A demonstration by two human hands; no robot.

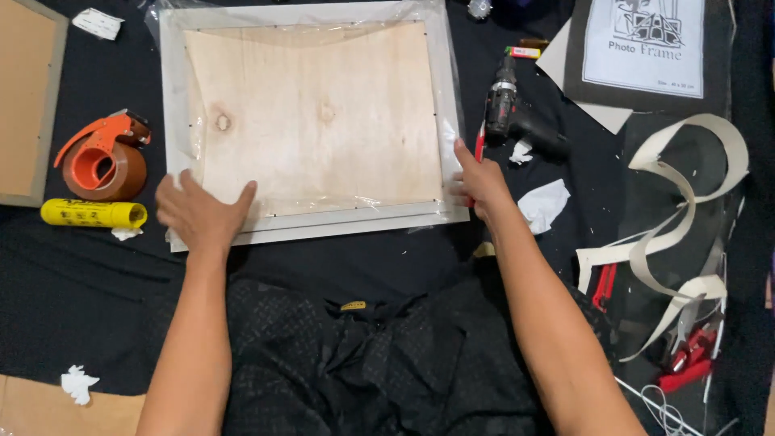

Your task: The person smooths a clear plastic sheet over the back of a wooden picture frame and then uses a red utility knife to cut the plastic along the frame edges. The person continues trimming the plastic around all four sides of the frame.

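Note:
A picture frame (303,227) lies face down on a black cloth, its pale plywood backing (315,121) up and clear plastic film over it. My left hand (202,211) rests flat on the frame's near left corner, fingers spread. At the near right corner, my right hand (479,184) presses the frame's edge, with a red-handled tool showing just behind its fingers; whether the hand grips it I cannot tell.
An orange tape dispenser (103,157) and a yellow tube (93,213) lie left of the frame. A cordless drill (517,117), crumpled paper (542,203), a printed frame insert (643,44), curled paper strips (686,234) and red tools (686,359) lie to the right. Another frame (28,97) sits far left.

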